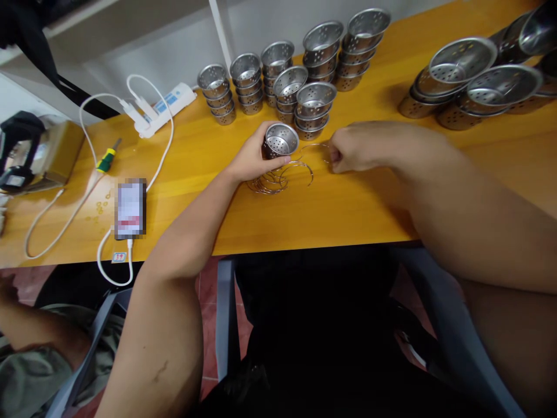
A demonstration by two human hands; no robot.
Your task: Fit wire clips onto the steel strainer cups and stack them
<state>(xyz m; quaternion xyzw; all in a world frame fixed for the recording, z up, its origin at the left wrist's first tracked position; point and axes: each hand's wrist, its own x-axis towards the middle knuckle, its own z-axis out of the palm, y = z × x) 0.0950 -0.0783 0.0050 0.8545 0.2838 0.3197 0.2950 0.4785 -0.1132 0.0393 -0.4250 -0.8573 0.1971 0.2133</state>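
Note:
My left hand (256,154) is wrapped round a small perforated metal cup (281,142), its mouth tilted up toward me. Several thin wire rings (267,184) lie in a loose heap on the table, just below that hand. To the right of the cup, the fingers of my right hand (348,148) are closed on one wire ring (314,145), whose curve reaches left toward the cup. Behind both hands, stacks of like cups (315,98) stand close by. The right fingertips are partly hidden by the hand itself.
Larger perforated cups (461,64) are stacked at the far right. On the left lie a phone (130,209) on a white cable, a power strip (167,107) and a screwdriver (107,159). Another person's arm (43,334) shows at the lower left.

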